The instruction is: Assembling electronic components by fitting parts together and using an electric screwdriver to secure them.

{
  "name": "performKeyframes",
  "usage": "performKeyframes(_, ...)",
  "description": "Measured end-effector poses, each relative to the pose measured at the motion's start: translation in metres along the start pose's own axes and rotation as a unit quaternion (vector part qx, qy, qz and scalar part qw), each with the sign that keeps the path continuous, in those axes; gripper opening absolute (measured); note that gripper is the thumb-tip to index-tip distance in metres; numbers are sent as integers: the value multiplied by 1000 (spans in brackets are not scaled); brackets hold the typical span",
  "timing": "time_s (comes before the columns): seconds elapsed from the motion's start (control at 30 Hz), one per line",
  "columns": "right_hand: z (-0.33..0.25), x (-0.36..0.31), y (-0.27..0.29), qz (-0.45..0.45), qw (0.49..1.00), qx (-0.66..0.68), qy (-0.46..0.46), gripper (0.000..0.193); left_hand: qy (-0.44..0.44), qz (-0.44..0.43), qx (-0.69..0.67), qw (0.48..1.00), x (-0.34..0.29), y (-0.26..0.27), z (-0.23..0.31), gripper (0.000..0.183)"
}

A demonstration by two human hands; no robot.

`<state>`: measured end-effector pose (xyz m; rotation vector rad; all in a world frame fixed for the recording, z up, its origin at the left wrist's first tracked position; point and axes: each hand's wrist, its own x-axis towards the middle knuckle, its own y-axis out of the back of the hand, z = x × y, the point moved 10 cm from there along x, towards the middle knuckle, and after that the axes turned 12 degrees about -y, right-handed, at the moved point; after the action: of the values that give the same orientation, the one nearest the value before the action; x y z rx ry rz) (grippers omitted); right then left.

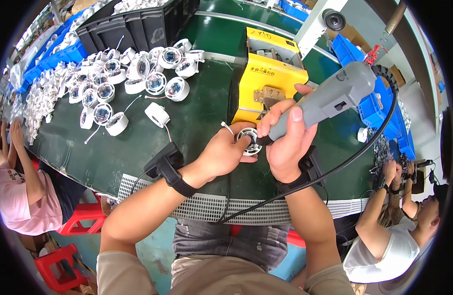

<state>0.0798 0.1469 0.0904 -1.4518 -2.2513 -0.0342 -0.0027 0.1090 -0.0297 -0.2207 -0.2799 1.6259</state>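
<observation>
- in the head view: pinching with the left hand (220,153) a white ring part (252,148) with a circuit board inside, thumb across its face; held over the green table (206,98), just in front of the yellow machine (268,73); cannot tell about touching the table.
- gripping with the right hand (291,142) a grey power driver (329,98), fingers wrapped around its body, black nose at the right side of the part; cannot tell about contact of the bit, hidden there.
- possible, in my judgement, to slip over the board and scratch it, because of the slanted hold of the driver.
- possible also to hurt the left thumb, because of its place just beside the nose.
- possible to twist the whole part, in case of too weak a pinch.
- possible to strain the short wire with white plug (227,127), because of lying so near the left fingers.
- possible to disturb the aim by a pull of the black cable (354,159), because of running across the right forearm.
- possible to snag the wire of the lone white part (157,114), because of hanging close to the black wrist device (168,167).
</observation>
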Motion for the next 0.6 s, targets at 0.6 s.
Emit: performKeyframes(0.6, 14, -7, 1, -105, 993, 37, -42, 61, 24, -55, 243, 968, -7, 37, 40, 30)
